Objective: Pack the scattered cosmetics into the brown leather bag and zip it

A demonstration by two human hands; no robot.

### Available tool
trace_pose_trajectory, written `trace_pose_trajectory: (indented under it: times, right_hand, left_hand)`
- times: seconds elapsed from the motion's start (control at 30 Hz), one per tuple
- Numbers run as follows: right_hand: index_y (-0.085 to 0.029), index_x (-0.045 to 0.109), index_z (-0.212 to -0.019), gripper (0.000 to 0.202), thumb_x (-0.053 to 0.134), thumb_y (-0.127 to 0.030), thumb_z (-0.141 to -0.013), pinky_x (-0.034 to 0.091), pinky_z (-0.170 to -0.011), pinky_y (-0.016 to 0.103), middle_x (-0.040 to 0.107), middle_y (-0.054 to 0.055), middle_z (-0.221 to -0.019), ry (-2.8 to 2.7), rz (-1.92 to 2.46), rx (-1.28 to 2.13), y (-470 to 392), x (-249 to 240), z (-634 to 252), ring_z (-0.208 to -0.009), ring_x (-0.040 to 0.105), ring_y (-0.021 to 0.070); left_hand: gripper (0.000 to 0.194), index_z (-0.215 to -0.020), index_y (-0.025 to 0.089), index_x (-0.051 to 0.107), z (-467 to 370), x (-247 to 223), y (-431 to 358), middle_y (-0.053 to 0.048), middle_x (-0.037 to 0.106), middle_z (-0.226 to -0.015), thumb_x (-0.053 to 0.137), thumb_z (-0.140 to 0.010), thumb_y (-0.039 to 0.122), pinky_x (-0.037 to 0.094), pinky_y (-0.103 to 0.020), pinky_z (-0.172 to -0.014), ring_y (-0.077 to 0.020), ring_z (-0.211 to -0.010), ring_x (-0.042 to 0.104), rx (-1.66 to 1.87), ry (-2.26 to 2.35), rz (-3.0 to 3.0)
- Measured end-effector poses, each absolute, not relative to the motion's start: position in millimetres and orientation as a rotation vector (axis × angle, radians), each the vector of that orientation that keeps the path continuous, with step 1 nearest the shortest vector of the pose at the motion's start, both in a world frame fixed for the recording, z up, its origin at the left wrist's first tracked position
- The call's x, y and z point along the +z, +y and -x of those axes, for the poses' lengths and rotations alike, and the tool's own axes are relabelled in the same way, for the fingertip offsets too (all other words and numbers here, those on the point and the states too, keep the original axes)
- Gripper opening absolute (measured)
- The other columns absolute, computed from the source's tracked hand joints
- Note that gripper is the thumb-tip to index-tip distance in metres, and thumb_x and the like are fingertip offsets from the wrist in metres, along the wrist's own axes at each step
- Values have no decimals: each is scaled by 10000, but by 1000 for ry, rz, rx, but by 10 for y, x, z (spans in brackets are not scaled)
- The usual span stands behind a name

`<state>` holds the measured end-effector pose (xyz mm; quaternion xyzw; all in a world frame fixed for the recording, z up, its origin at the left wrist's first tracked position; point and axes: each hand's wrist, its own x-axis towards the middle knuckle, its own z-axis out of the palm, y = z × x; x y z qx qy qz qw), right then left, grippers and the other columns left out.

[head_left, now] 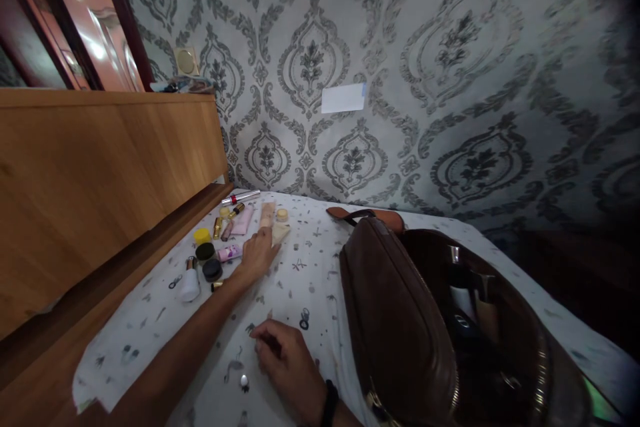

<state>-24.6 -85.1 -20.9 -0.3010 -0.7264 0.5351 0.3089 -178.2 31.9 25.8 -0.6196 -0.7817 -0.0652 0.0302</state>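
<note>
My left hand (257, 257) reaches out over the patterned white cloth, its fingers closed at a pale cream wedge-shaped item (281, 233) whose near part they hide. Just beyond the fingertips lies a beige tube (267, 213). A small tub with a cream lid (282, 215) stands to its right. Left of this hand are a purple-and-white tube (229, 253), a pink tube (243, 219) and a black-lidded jar (212, 271). Nearer to me, my right hand (287, 357) hovers over or rests on the cloth, fingers loosely curled and apart from the thumb, nothing visible in them.
An unzipped brown leather bag (395, 307) fills the right side, with bottles and a dark case inside. Further left lie a white bottle (189, 283), a yellow lid (202, 235) and a silver tube (241, 197). A wooden panel (110, 167) borders the left; patterned wallpaper rises behind.
</note>
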Motion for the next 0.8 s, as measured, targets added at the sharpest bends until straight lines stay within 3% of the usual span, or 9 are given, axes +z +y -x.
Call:
trace_pose_trajectory:
  times: [0.2, 0.37, 0.53, 0.63, 0.7, 0.8]
  right_hand:
    - [-158, 700, -915, 203, 519, -197, -831, 452, -666, 258, 642, 29, -756, -1889, 811, 1463, -854, -172, 230, -707, 584, 157]
    - [-187, 741, -996, 260, 640, -200, -757, 476, -666, 241, 691, 55, -874, -2009, 622, 1610, -994, -142, 182, -741, 623, 155]
    - [-201, 767, -969, 260, 678, -218, -725, 443, -556, 204, 700, 35, -797, -2053, 389, 1752, -1159, -223, 303, -591, 584, 112]
    - [-205, 769, -953, 270, 634, -149, -726, 506, -680, 238, 723, 55, -853, -2103, 600, 1533, -1180, -277, 332, -737, 648, 159]
    - [-211, 773, -937, 235, 620, -167, -764, 519, -799, 276, 736, 69, -915, -2056, 783, 1409, -1174, -284, 316, -850, 667, 189]
    - [-218, 779, -923, 201, 610, -232, -815, 520, -827, 278, 742, 70, -940, -1946, 930, 1391, -1156, -256, 287, -886, 674, 199]
  left_hand:
    - [458, -1304, 142, 473, 1770, 272, 192, -157, 641, -1223, 518, -958, 439, 498, -407, -886, -320, -1136, 605, -214, -2360, 1905]
    - [315, -1217, 179, 579, 2115, 360, 1, -141, 648, -1224, 481, -975, 355, 470, -380, -947, -287, -1167, 585, -234, -2314, 1902]
    - [310, -1160, 152, 638, 2944, 656, 38, -164, 647, -1243, 436, -981, 306, 452, -402, -982, -299, -1193, 566, -254, -2446, 1714]
    - [265, -1096, 149, 674, 3410, 783, 242, -156, 668, -1198, 520, -956, 314, 484, -414, -952, -300, -1154, 599, -221, -2615, 1632]
    - [251, -1079, 149, 672, 3621, 794, 433, -121, 670, -1166, 590, -938, 339, 517, -423, -923, -271, -1101, 627, -194, -2740, 1644]
    - [317, -1170, 149, 624, 3788, 710, 716, -82, 647, -1173, 618, -938, 364, 562, -415, -868, -219, -1019, 647, -202, -2903, 1706]
